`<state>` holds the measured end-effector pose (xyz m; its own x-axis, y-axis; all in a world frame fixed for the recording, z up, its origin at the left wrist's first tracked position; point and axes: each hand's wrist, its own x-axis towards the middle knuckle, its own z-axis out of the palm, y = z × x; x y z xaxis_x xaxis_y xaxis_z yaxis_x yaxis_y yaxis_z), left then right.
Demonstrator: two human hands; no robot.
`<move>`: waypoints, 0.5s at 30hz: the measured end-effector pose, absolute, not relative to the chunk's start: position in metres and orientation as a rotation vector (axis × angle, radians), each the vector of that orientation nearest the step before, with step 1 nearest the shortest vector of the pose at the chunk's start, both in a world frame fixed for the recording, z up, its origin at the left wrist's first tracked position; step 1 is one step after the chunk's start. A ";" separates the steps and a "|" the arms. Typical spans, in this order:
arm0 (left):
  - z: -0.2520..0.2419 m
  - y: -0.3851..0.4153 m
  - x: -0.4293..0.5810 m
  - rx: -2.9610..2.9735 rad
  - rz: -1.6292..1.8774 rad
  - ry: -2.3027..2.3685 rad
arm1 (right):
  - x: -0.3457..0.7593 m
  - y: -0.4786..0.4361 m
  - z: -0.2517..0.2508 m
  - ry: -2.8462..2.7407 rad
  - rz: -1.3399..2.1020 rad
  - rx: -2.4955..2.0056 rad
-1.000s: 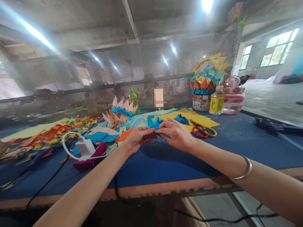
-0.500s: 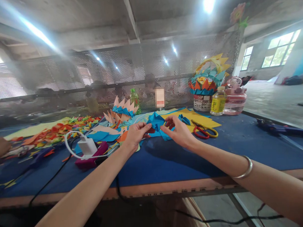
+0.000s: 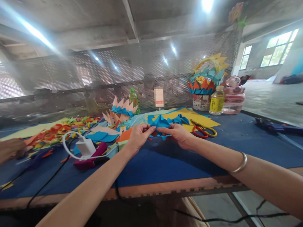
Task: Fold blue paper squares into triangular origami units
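My left hand (image 3: 139,137) and right hand (image 3: 181,135) pinch a blue folded-paper piece (image 3: 160,121), fingers closed on its near edge, seemingly raised over the tabletop (image 3: 155,166). Squeezing too hard could crush its points; pulling unevenly might tear or unfold it. The paper looks thin, matte, crisply creased into spiky triangles.

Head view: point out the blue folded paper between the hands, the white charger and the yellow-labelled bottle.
Blue folded paper (image 3: 160,122), head view: on its upper folds.
White charger (image 3: 86,147), head view: on its body.
Yellow-labelled bottle (image 3: 217,105), head view: on its labelled side.
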<state>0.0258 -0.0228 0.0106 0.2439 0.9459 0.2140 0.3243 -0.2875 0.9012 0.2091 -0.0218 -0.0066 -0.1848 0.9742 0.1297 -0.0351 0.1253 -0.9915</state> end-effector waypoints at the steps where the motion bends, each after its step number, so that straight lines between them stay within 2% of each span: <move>1: 0.010 -0.023 0.026 1.767 1.039 1.170 | 0.209 -0.022 -0.007 -1.378 1.261 -0.997; 15: 0.010 -0.022 0.024 1.694 0.997 1.136 | 0.205 -0.031 -0.002 -1.381 1.232 -0.898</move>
